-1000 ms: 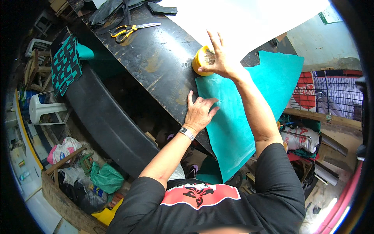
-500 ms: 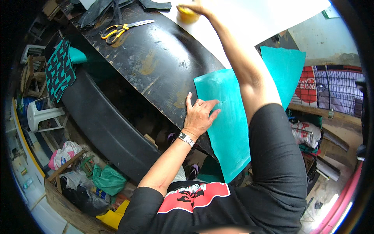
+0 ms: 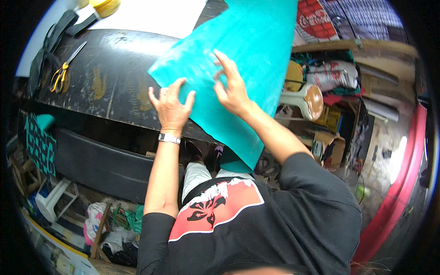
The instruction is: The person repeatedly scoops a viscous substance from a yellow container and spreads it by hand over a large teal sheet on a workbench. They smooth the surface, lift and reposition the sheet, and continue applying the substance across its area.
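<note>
A teal sheet of material (image 3: 247, 50) lies across the black worktable (image 3: 119, 87), its near end hanging over the table's edge. My left hand (image 3: 172, 103) is at the sheet's left edge, fingers spread, partly over the bare tabletop. Above the middle of the sheet hovers my right hand (image 3: 233, 87), its fingers apart and slightly curled, with nothing seen in them. Yellow-handled scissors (image 3: 64, 71) rest on the table to the left, away from both hands. At the top left, a yellow round container (image 3: 104, 5) stands on a white sheet (image 3: 158, 16).
Black strips of material (image 3: 50, 46) lie at the table's left end. Below the table's edge is a long black padded piece (image 3: 101, 160), with a teal cut-out sheet (image 3: 41, 142) at its end. A stool with a brown seat (image 3: 313, 101) stands at right; cluttered shelves are beyond it.
My right hand has left the yellow container and come back over the teal sheet. The view has turned rightward, showing more of the sheet. My left hand stays near its left edge.
</note>
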`<state>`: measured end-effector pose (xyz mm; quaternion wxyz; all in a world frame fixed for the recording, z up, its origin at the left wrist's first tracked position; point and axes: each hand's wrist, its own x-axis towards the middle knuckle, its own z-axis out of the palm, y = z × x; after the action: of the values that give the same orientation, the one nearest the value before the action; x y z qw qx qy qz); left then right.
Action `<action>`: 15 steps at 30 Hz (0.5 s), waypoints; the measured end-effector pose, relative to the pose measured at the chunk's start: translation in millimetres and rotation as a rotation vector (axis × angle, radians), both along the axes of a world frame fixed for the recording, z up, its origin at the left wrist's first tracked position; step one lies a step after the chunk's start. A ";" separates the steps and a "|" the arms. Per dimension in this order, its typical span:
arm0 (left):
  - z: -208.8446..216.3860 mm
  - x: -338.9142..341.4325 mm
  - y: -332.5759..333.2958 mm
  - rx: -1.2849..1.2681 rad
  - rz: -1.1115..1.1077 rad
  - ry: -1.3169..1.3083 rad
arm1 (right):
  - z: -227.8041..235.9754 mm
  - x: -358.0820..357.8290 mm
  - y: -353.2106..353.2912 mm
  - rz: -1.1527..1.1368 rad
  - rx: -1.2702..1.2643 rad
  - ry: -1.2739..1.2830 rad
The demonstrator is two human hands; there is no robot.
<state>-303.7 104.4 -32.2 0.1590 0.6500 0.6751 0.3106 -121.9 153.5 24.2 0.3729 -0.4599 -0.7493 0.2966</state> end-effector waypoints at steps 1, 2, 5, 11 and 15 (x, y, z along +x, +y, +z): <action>-1.0 1.0 -0.5 0.016 0.000 0.012 | 4.6 30.7 -30.7 -0.049 -0.001 -0.100; -2.4 1.0 -1.3 0.019 0.000 0.027 | 9.2 58.6 -59.0 -0.099 -0.011 -0.191; -10.4 1.4 -2.0 0.014 -0.006 0.048 | 14.7 127.3 -130.3 -0.322 -0.054 -0.303; -21.6 2.4 0.6 0.066 0.001 0.107 | -20.4 193.3 -204.5 -0.383 -0.246 -0.137; -15.8 6.4 0.4 -0.010 0.024 0.206 | -43.6 198.3 -218.4 -0.271 -0.136 -0.132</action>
<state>-297.3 104.8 -48.0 0.0881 0.6695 0.6972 0.2407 76.3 -65.0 -19.4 0.3275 -0.5994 -0.6814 0.2630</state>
